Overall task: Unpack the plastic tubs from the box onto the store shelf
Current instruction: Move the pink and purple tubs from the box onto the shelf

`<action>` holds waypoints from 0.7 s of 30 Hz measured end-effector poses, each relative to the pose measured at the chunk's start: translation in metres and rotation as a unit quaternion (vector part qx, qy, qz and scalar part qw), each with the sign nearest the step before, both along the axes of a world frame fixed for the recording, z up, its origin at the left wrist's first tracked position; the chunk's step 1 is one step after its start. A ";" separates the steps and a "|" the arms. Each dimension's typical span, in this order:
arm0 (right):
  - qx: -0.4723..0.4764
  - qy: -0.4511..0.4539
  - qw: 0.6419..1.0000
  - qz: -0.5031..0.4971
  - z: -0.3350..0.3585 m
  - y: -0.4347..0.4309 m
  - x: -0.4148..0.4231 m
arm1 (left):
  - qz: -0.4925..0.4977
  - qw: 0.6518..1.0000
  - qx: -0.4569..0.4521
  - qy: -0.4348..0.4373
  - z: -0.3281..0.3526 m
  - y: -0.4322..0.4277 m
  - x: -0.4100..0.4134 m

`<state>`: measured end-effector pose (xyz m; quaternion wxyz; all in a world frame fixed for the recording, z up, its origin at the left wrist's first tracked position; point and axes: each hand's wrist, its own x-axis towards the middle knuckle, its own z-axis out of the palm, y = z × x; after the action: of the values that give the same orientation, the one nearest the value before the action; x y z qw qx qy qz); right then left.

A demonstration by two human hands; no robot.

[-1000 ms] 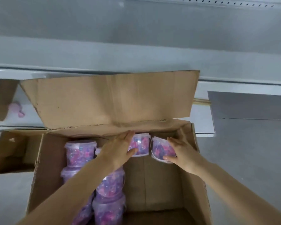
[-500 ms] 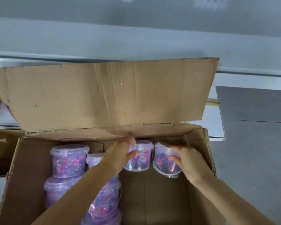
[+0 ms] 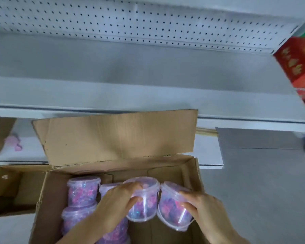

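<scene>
An open cardboard box (image 3: 197, 173) stands on the floor below a grey store shelf (image 3: 148, 71). Several clear plastic tubs with pink and purple contents fill its left side (image 3: 83, 191). My left hand (image 3: 116, 206) grips one tub (image 3: 144, 199) by its rim and side. My right hand (image 3: 202, 208) grips a second tub (image 3: 173, 206), tilted, right beside the first. Both tubs are lifted above the box floor, in the box's right half.
The box's rear flap (image 3: 116, 136) stands up against the shelf edge. A red carton (image 3: 296, 64) sits on the shelf at the far right. A smaller open cardboard box (image 3: 9, 189) lies to the left. Grey floor (image 3: 262, 182) spreads to the right.
Both hands have closed round their tubs and lifted them up off the box's far wall toward me. The view has tilted up, showing the shelf's pegboard back.
</scene>
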<state>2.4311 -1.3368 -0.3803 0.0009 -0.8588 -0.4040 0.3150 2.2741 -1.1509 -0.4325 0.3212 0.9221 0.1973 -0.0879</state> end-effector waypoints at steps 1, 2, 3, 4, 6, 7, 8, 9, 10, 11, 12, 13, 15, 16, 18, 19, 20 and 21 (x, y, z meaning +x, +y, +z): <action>0.006 -0.002 1.000 0.006 0.023 -0.004 -0.002 | -0.002 1.000 0.004 -0.008 0.023 0.000 -0.005; 0.016 0.000 1.000 0.005 0.046 -0.007 -0.003 | -0.016 1.000 0.011 -0.023 0.046 0.001 -0.009; 0.030 0.004 1.000 -0.001 0.068 -0.009 -0.004 | -0.018 0.999 0.012 -0.034 0.071 0.003 -0.010; 0.048 0.009 0.999 -0.002 0.091 -0.009 -0.004 | -0.016 0.998 0.021 -0.050 0.097 0.007 -0.011; 0.085 0.021 0.996 -0.006 0.143 -0.008 -0.003 | -0.031 0.995 0.060 -0.078 0.150 0.012 -0.009; 0.102 0.029 0.994 -0.014 0.171 -0.007 -0.001 | -0.030 0.996 0.039 -0.077 0.183 0.014 -0.005; 0.116 0.022 0.993 -0.015 0.197 -0.004 0.000 | -0.015 0.996 0.013 -0.092 0.212 0.016 -0.003; 0.119 0.014 0.993 -0.015 0.225 -0.002 0.002 | -0.005 0.994 0.020 -0.106 0.236 0.018 -0.002; 0.119 0.000 0.993 -0.020 0.250 0.001 0.006 | -0.026 0.992 0.033 -0.115 0.258 0.021 0.001; 0.129 -0.013 0.991 -0.034 0.274 0.004 0.011 | -0.047 0.988 0.051 -0.135 0.282 0.025 0.008; 0.140 -0.023 0.989 -0.041 0.294 0.006 0.016 | -0.043 0.985 0.057 -0.155 0.307 0.029 0.015; 0.174 -0.033 0.983 -0.044 0.309 0.008 0.025 | -0.043 0.982 0.057 -0.175 0.330 0.033 0.023; 0.221 -0.096 0.970 -0.039 0.341 0.009 0.045 | -0.040 0.980 0.052 -0.189 0.367 0.042 0.039; 0.242 -0.105 0.964 -0.031 0.356 0.012 0.055 | -0.033 0.976 0.056 -0.206 0.386 0.045 0.047; 0.259 -0.115 0.959 -0.032 0.389 0.018 0.069 | -0.018 0.972 0.063 -0.224 0.417 0.050 0.064; 0.278 -0.122 0.952 -0.038 0.401 0.021 0.078 | -0.015 0.970 0.068 -0.234 0.431 0.053 0.074; 0.295 -0.133 0.946 -0.038 0.411 0.026 0.088 | -0.012 0.966 0.076 -0.247 0.444 0.057 0.085; 0.308 -0.145 0.939 -0.035 0.421 0.030 0.098 | -0.005 0.962 0.087 -0.258 0.458 0.061 0.097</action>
<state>2.5287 -1.3063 0.0408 0.2180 -0.8665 -0.4467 0.0465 2.3714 -1.0902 0.0257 0.2794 0.9389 0.1097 0.1684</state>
